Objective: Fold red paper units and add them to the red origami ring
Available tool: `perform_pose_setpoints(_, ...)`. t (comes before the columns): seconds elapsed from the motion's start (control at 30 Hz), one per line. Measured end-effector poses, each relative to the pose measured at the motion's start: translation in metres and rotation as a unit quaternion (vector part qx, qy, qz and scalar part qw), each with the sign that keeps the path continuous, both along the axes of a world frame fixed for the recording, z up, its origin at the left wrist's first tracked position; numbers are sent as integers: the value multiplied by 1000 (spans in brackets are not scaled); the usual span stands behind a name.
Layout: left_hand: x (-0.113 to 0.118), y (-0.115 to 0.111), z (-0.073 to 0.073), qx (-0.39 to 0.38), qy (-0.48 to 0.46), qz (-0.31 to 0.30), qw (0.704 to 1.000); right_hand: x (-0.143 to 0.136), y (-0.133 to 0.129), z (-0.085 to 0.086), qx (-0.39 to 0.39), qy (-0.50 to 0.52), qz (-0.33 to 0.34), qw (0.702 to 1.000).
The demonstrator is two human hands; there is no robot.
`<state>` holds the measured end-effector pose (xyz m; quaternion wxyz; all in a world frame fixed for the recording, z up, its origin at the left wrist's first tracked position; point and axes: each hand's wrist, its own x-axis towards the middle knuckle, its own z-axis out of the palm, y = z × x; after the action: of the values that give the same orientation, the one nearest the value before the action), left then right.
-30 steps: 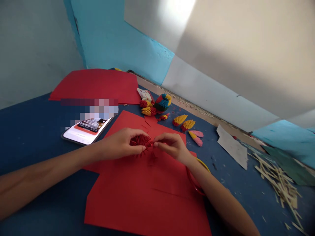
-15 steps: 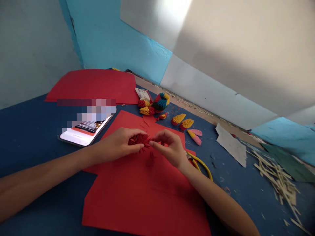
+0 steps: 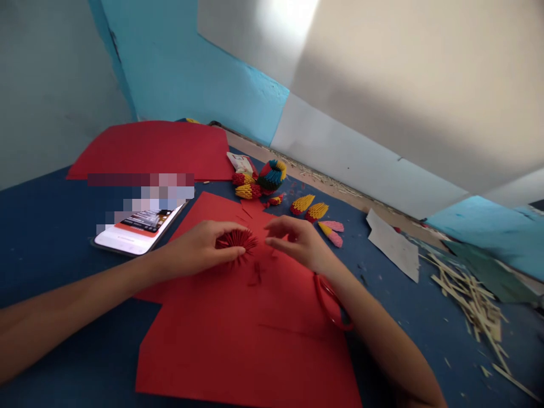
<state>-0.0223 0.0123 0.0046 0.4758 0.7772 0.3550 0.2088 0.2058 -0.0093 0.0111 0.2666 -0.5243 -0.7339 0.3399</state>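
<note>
My left hand [image 3: 208,246] is closed around a round red piece of folded paper [image 3: 241,242], whose thin pleats fan out between thumb and fingers. My right hand [image 3: 293,241] hovers just to the right of it, apart from the piece, with a small gap between thumb and forefinger and nothing visible in them. Both hands are above red paper sheets [image 3: 238,340]. Small red folded paper bits [image 3: 256,275] lie on the sheet below the hands. A red looped handle [image 3: 334,309] shows beside my right wrist; the rest of that tool is hidden.
A lit phone [image 3: 131,232] lies at left before a stack of red paper [image 3: 148,147]. Folded-paper models [image 3: 272,177], yellow-and-red pieces [image 3: 302,205] and a pink-and-yellow one [image 3: 332,232] stand behind. At right are a grey sheet [image 3: 393,243] and pale strips [image 3: 471,306].
My right hand has drawn away to the right from the red folded piece, its fingers parting. The left hand still holds the piece. The view has shifted slightly.
</note>
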Motion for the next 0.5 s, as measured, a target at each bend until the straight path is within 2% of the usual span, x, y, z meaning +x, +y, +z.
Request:
perform_pose_setpoints(0.07,1,0,0,-12,-10,2,1000,14,5,7,-30,-107,30,993)
perform_pose_setpoints(0.17,1,0,0,-17,-15,16,1000,24,8,6,-60,-179,78,979)
perform_pose_setpoints(0.23,0,0,0,-15,-16,25,999,25,10,1,-58,-195,101,974)
perform_pose_setpoints(0.33,-2,-1,2,-14,-19,28,999,23,11,-5,-46,-209,97,972)
perform_pose_setpoints(0.5,-2,-2,4,-30,-29,34,999,19,8,-1,-26,-195,85,977)
